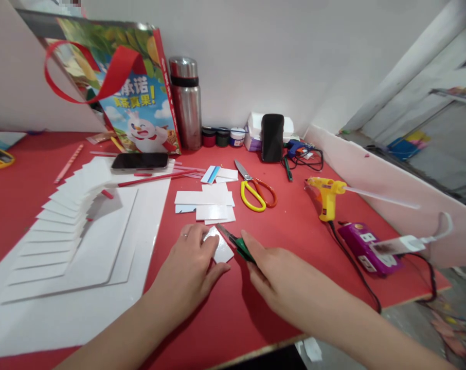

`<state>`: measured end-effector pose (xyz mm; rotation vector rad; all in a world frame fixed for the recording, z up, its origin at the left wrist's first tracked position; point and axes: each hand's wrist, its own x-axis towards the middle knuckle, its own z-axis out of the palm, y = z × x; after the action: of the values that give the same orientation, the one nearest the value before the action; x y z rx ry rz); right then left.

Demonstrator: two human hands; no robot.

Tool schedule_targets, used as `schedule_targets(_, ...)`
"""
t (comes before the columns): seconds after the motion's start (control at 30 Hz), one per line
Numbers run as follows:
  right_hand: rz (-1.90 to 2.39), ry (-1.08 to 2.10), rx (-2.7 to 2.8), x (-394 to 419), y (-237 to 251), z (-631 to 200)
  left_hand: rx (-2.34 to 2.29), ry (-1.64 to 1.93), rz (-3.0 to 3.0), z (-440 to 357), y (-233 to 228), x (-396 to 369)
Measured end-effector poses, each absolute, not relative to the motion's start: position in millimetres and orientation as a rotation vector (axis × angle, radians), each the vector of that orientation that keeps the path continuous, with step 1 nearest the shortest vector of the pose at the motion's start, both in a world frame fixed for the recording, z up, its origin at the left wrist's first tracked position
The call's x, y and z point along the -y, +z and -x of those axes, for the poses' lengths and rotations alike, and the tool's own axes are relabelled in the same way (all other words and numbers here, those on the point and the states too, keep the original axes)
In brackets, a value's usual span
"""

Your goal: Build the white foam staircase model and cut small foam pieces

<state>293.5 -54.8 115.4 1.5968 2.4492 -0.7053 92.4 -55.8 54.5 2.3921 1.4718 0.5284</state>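
Observation:
My left hand (pixel 192 262) pins a small glossy white board piece (pixel 222 251) near the table's front, with thumb and fingers closed at its left side. Gripped in my right hand (pixel 273 270) is a green utility knife (pixel 243 248), its grey blade pointing away from me and lying at the piece's upper right edge. My fingers hide part of the handle. Just beyond my hands, several white board strips (pixel 213 205) overlap. Scissors (pixel 256 191) with a yellow and a red handle loop lie beyond my right hand, blades apart.
A fanned white stair-like board model (pixel 63 226) stands on white sheets at left. A phone (pixel 140 161), a printed bag (pixel 136 97) and a steel flask (pixel 186 105) are behind it. On the right are a yellow glue gun (pixel 327 198), its cable and a purple box (pixel 366 246).

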Motion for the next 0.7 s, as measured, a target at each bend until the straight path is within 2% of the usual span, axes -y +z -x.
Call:
schedule_targets(0.4, -1.391, -0.48, -2.243, 49, 144, -265, -1.459, 0.532, -2.355, -93, 57, 55)
schedule_targets(0.7, -1.206, -0.32, -2.337, 50, 147, -268, -1.465, 0.508, -2.346, -94, 58, 55)
